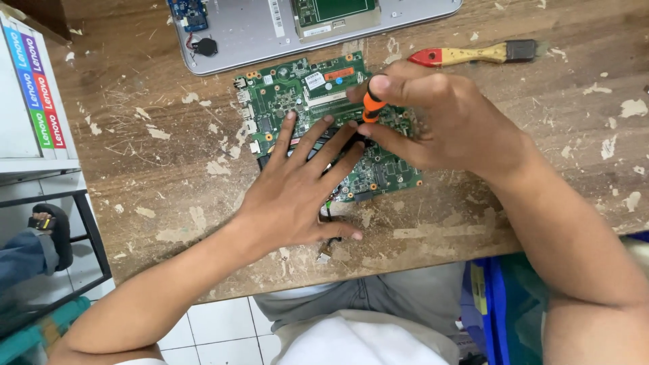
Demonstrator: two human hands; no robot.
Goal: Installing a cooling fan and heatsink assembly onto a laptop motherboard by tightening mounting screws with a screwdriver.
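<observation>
Scarred wood with flaking pale paint makes up the table (pixel 169 176), and a green circuit board (pixel 291 91) lies on it at the upper middle of the frame. The left hand (pixel 297 186) rests flat on the board's lower part, fingers spread, grip wide and holding nothing. The right hand (pixel 439 118) has its grip closed round an orange-handled screwdriver (pixel 370 107), its tip down on the board just beside the left fingertips. Above sits an open silver laptop shell (pixel 250 34); at the upper right lies a paintbrush (pixel 473 54) with a red-tipped handle.
</observation>
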